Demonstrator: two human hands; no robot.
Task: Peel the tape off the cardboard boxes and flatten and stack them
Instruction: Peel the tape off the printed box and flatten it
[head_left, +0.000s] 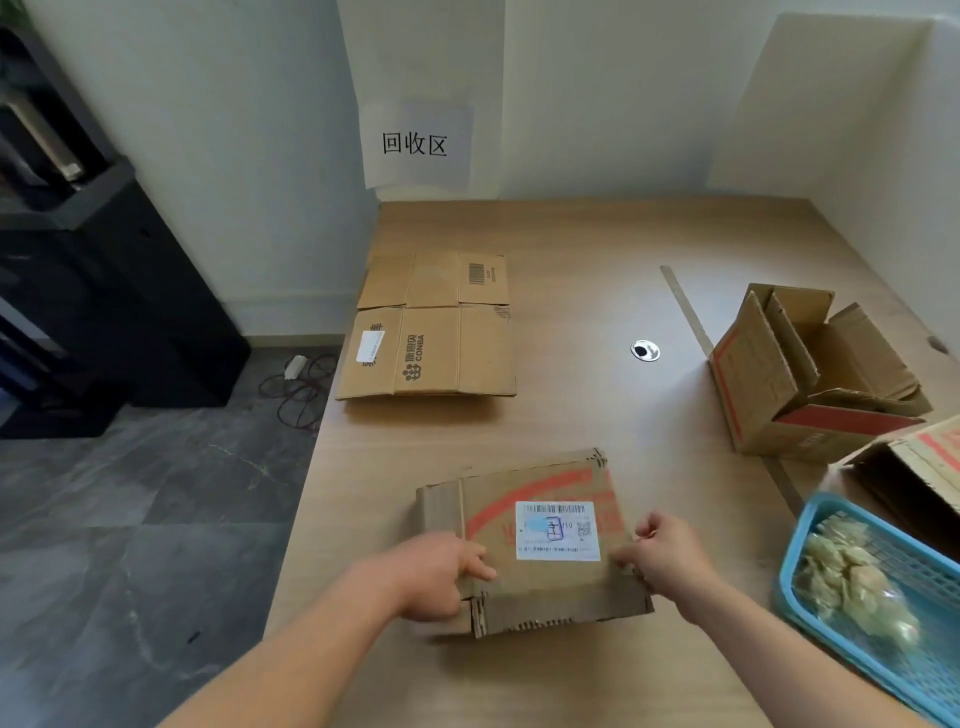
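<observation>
A flattened cardboard box (540, 587) with a red stripe and a white shipping label lies near the table's front edge. My left hand (441, 574) grips its left side, thumb on top and fingers curled over the edge. My right hand (662, 553) grips its right edge with curled fingers. Farther back on the left lies another flattened box (431, 327) printed CONBA. An open, unflattened box (795, 379) with red markings stands at the right. A second open box (914, 467) shows partly at the right edge.
A blue plastic basket (810, 613) holding crumpled tape sits at the front right. A long strip of tape (685, 306) and a cable grommet (645, 351) lie mid-table. A paper sign (415, 145) hangs on the wall. The wooden table (571, 426) ends at the left over a dark floor.
</observation>
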